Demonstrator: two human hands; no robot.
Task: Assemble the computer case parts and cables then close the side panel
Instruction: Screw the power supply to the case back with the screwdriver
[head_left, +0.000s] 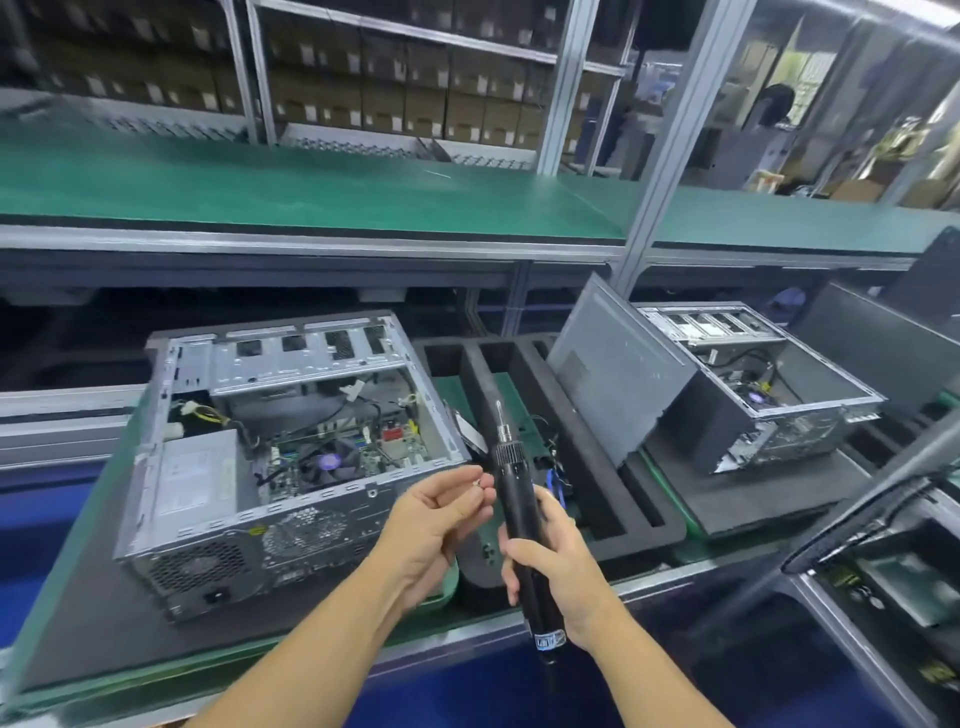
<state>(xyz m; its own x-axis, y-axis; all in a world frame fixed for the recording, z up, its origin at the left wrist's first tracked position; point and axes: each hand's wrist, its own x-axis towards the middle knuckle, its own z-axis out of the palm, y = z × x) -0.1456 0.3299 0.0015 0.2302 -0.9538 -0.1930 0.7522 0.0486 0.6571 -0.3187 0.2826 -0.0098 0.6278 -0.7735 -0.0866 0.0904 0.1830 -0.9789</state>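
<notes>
Closest to the camera, the right hand (556, 571) is wrapped around the lower body of a black electric screwdriver (511, 499), held upright with the bit pointing up and away. Just left of it, the left hand (431, 530) has its fingers curled in, with thumb and fingertips pinching what looks like a small silver screw (479, 483) right next to the driver's barrel. Past the left hand is the open computer case (218, 551), lying on its side on the dark mat with the side panel off, so you can see the power supply (195, 478) at the left, the CPU cooler fan (330, 460) in the middle and loose cables over the board. To its right there's a black foam tray (644, 525) with long slots. Further right sits a second open case (727, 431) with a grey side panel (618, 374) leaning tilted against it. Behind all that runs a green-topped shelf (311, 192), then racks of cardboard boxes (405, 98) at the very back.
</notes>
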